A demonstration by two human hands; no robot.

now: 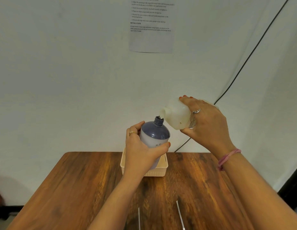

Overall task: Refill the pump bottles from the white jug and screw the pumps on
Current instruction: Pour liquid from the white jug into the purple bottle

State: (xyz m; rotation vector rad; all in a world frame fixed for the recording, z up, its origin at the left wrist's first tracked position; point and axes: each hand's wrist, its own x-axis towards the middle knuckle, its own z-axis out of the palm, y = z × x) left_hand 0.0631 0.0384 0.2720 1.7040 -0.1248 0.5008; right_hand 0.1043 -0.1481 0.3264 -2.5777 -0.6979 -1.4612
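Mid-frame, your left hand [141,146] curls its fingers round the blue bottle [154,135] while your right hand [206,123] grips the tilted white jug [176,113] beside its neck.

I am facing a pale wall [61,80] with a printed sheet [151,25] hanging above my wooden table [78,188].

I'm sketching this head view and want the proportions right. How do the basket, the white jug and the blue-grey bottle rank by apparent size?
1. Basket, widest, though partly hidden by the left hand.
2. Blue-grey bottle and white jug: too close to rank, since the right hand covers much of the jug.
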